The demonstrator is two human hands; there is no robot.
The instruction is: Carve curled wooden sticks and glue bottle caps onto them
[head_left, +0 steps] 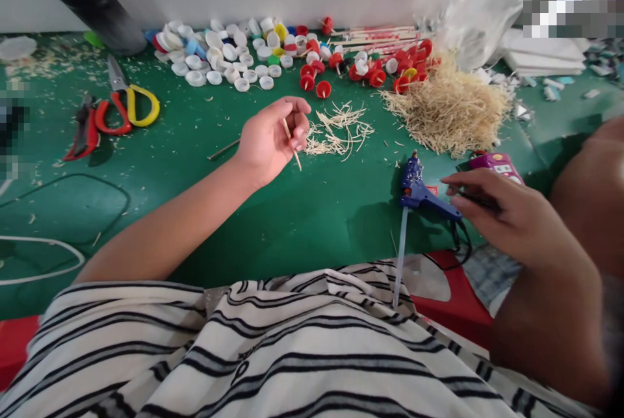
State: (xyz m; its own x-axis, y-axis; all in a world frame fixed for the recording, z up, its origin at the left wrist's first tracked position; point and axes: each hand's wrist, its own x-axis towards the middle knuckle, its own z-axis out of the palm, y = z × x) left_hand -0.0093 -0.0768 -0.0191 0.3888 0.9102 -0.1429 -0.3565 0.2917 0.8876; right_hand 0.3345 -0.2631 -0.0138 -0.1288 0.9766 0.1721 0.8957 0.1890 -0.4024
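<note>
My left hand (273,138) is raised over the middle of the green table, fingers curled around a thin wooden stick (297,156) that points down. Just beyond those fingers lies a small heap of pale, thin shavings (338,135). My right hand (511,213) is at the right, fingers bent, with something dark and narrow between thumb and index finger that I cannot make out. Its thumb is beside the handle end of a blue glue gun (414,181). A clear glue stick (401,249) sticks out of the gun's back toward my shirt.
White and coloured bottle caps (229,54) lie along the wall, beside red caps with sticks (375,73). A large shavings pile (448,106) is behind the glue gun. Scissors (129,103) and red-handled pliers (84,129) lie left. Another person's arm (592,190) is at the right.
</note>
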